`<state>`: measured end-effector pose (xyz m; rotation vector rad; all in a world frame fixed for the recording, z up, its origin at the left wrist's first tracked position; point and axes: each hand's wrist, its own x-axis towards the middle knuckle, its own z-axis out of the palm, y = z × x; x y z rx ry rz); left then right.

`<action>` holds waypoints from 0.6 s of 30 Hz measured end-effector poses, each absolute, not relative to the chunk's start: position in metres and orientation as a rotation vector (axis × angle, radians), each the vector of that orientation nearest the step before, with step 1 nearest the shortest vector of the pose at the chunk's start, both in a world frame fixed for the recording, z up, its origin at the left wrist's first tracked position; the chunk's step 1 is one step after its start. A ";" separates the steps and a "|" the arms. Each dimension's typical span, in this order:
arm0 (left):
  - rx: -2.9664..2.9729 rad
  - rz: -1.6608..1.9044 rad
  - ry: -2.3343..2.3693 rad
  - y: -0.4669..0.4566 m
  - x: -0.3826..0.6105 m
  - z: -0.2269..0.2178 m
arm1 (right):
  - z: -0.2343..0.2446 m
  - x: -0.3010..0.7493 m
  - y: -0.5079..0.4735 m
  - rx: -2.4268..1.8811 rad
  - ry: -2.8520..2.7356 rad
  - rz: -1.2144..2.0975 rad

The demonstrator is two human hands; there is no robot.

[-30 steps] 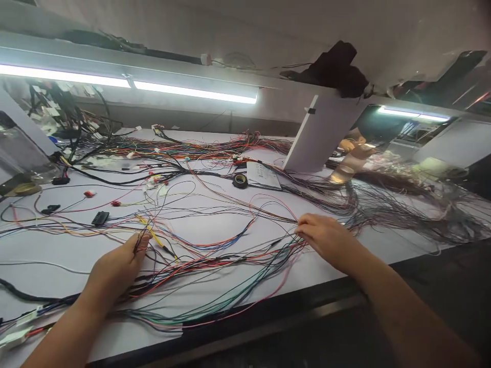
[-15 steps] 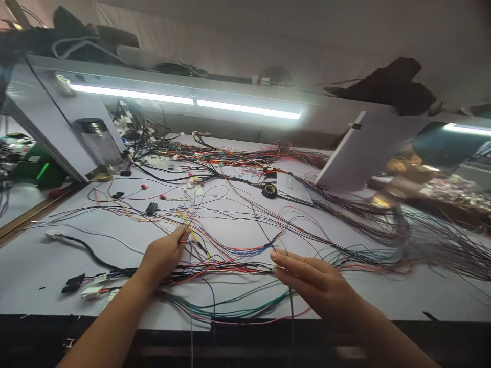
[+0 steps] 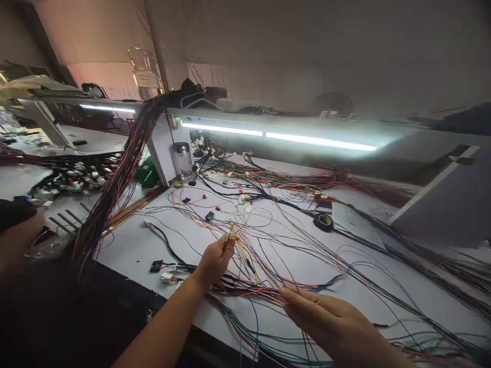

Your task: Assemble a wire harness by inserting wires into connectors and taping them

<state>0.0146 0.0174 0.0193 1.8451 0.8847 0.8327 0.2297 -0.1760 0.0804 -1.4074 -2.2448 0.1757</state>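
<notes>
My left hand (image 3: 215,261) is closed in a pinch on thin dark wires (image 3: 227,241), whose ends stick out above the thumb. A yellow-sleeved wire (image 3: 242,250) lies just beyond it. Lower right, my right hand (image 3: 326,319) has its fingers pressed together around a thin dark wire (image 3: 273,259) that runs through them and hangs below. Beneath both hands stretches a bundle of red, black and blue wires (image 3: 264,289). White connectors (image 3: 166,277) and a black connector (image 3: 156,266) lie left of my left forearm.
A roll of black tape (image 3: 323,222) and a black connector block (image 3: 209,216) lie on the white table. A lidded jar (image 3: 183,161) stands by the left panel. Hanging wires (image 3: 123,179) drape over the left side, beside another person's arm (image 3: 19,240). A lamp (image 3: 322,142) glows above.
The view has swung left, bringing the hanging wire bundle and another person's arm into sight. Both hands keep their pinches; my right hand sits lower in the picture.
</notes>
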 end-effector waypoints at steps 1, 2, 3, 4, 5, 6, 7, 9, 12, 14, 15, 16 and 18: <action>1.764 0.865 0.832 0.017 0.014 0.019 | 0.077 0.229 -0.170 -1.395 -2.265 0.175; 1.690 0.886 0.783 0.017 0.014 0.020 | 0.075 0.227 -0.163 -1.385 -2.288 0.175; 1.621 0.899 0.740 0.018 0.013 0.021 | 0.073 0.226 -0.157 -1.377 -2.312 0.175; 1.554 0.905 0.707 0.018 0.013 0.022 | 0.073 0.224 -0.150 -1.358 -2.335 0.169; 1.486 0.909 0.683 0.019 0.012 0.023 | 0.075 0.221 -0.143 -1.334 -2.354 0.155; 1.417 0.910 0.670 0.020 0.012 0.023 | 0.077 0.219 -0.136 -1.306 -2.374 0.139; 1.343 0.914 0.670 0.022 0.012 0.024 | 0.081 0.216 -0.130 -1.280 -2.393 0.122; 1.177 0.943 0.698 0.025 0.011 0.025 | 0.091 0.209 -0.117 -1.220 -2.436 0.090; 0.897 0.977 0.711 0.031 0.009 0.027 | 0.107 0.195 -0.099 -1.123 -2.505 0.048; 0.737 0.947 0.654 0.034 0.007 0.027 | 0.116 0.184 -0.086 -1.031 -2.545 0.007; 0.676 0.921 0.620 0.035 0.007 0.027 | 0.119 0.177 -0.079 -0.985 -2.563 -0.009; 0.629 0.898 0.591 0.035 0.006 0.026 | 0.121 0.172 -0.071 -0.936 -2.578 -0.016; 0.565 0.874 0.555 0.036 0.006 0.024 | 0.124 0.163 -0.055 -0.850 -2.614 0.003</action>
